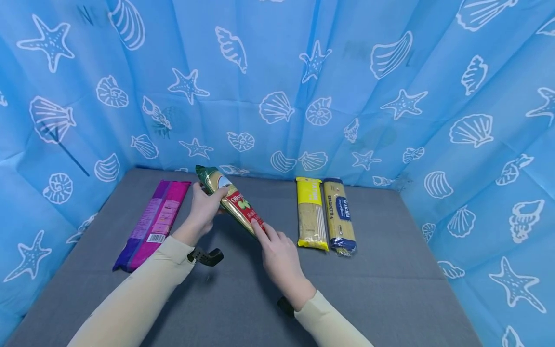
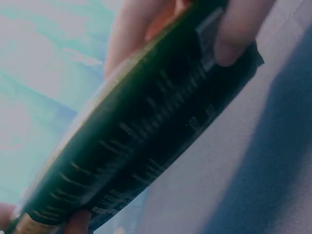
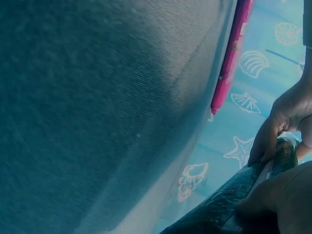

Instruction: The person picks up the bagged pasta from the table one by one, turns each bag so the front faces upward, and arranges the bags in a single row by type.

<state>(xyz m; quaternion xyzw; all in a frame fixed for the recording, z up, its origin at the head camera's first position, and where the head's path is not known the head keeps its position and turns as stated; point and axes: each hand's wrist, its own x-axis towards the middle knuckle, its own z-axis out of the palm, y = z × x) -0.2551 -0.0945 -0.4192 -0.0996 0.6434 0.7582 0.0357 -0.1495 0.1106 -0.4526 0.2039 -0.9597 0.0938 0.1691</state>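
Note:
A long green and red pasta packet (image 1: 234, 205) is held slanting above the grey table (image 1: 243, 299). My left hand (image 1: 204, 209) grips its far end, thumb on top. My right hand (image 1: 277, 250) holds the near end with fingertips on its red label. The left wrist view shows the packet's dark underside (image 2: 141, 141) with left fingers (image 2: 239, 34) curled over its edge. In the right wrist view the packet (image 3: 229, 204) runs between my right hand (image 3: 282, 200) and my left hand (image 3: 287, 117).
A purple and pink packet (image 1: 151, 224) lies flat at the table's left, also visible as the pink packet (image 3: 233, 53). A yellow packet (image 1: 310, 212) and a blue-labelled spaghetti packet (image 1: 340, 214) lie side by side at the right. Blue seashell cloth walls surround the table.

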